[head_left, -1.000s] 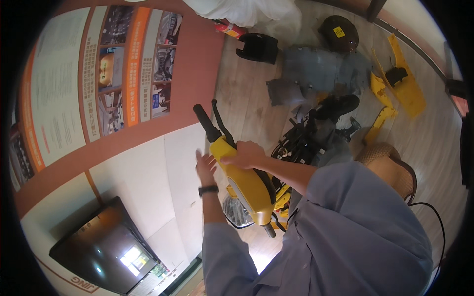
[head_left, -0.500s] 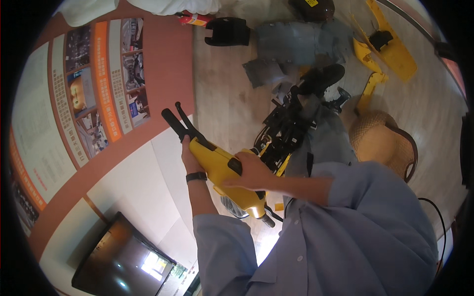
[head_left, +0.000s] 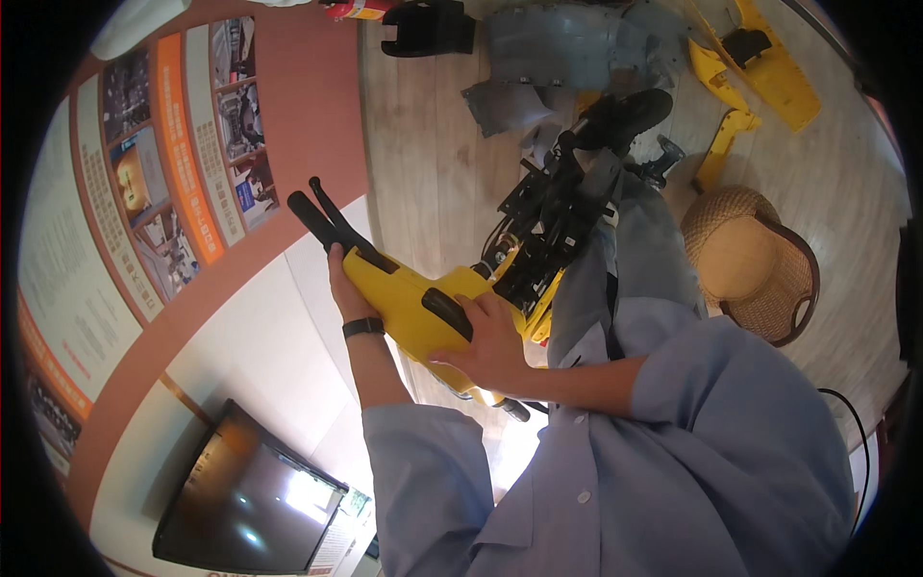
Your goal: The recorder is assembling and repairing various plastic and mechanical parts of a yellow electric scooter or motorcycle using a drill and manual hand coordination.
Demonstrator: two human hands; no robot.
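A yellow scooter handlebar cover (head_left: 404,303) slants across the middle, with a dark oblong display panel (head_left: 448,314) on top. My left hand (head_left: 348,291) is closed round its left end, its fingers partly hidden beneath. Just beyond that hand, a black grip (head_left: 312,217) and a brake lever (head_left: 330,204) stick out. My right hand (head_left: 492,348) rests on the cover beside the panel, thumb and fingers spread apart. A second dark grip (head_left: 516,411) shows at the cover's near end. The stripped scooter frame (head_left: 558,236), with bare wiring and black parts, stretches away to the upper right.
Grey panels (head_left: 548,48), yellow body panels (head_left: 769,82) and a black plastic part (head_left: 429,29) lie on the wooden floor. A woven chair or basket (head_left: 750,260) stands at right. To the left are a wall with printed boards (head_left: 144,183) and a dark screen (head_left: 252,495).
The handlebar's left end has shifted slightly left and up in the picture, my left hand with it. My right hand has moved slightly left, still on the cover. The view has shifted a little.
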